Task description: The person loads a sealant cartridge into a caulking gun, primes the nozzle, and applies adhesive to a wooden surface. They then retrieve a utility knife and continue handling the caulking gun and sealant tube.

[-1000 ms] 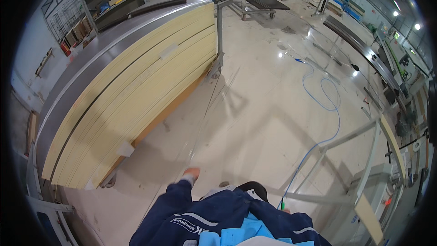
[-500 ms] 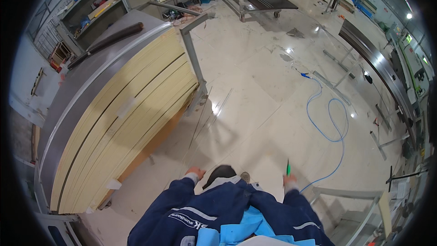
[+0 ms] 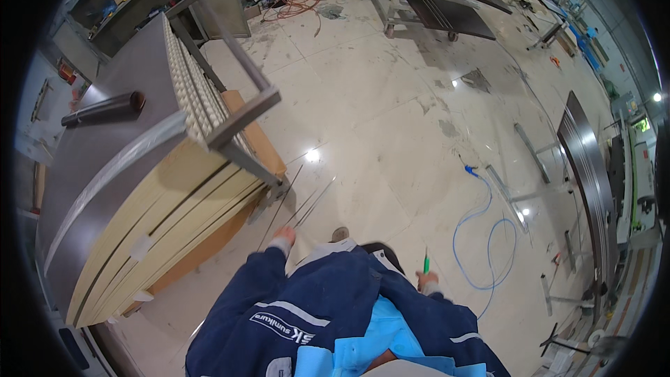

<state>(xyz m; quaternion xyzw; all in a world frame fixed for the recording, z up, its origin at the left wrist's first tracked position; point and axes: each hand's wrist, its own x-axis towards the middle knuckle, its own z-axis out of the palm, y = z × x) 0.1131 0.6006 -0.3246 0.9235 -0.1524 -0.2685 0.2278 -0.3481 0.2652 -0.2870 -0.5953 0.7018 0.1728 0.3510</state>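
My right hand (image 3: 427,281) is closed around a slim green-handled tool (image 3: 426,264). Its thin dark tip points up and away from me; the exact kind is too small to tell. My left hand (image 3: 285,233) hangs out to the left with its fingers loosely apart, and I see nothing in it. Below that hand, thin strips (image 3: 315,201) lie on the floor. Nearest to it on the left stands a tall stack of cream-edged panels (image 3: 150,234) with a dark top sheet.
A metal frame post (image 3: 244,119) juts out at the stack's far corner. A dark roll (image 3: 105,109) lies on top. To the right, a blue air hose (image 3: 457,227) loops across the floor near a dark panel on stands (image 3: 585,146). A wheeled rack (image 3: 394,0) holds panels ahead.
My view has moved forward and turned left, so the stack's far end and an orange hose now show. One shoe has stepped ahead. The green-handled tool stays in my right hand.
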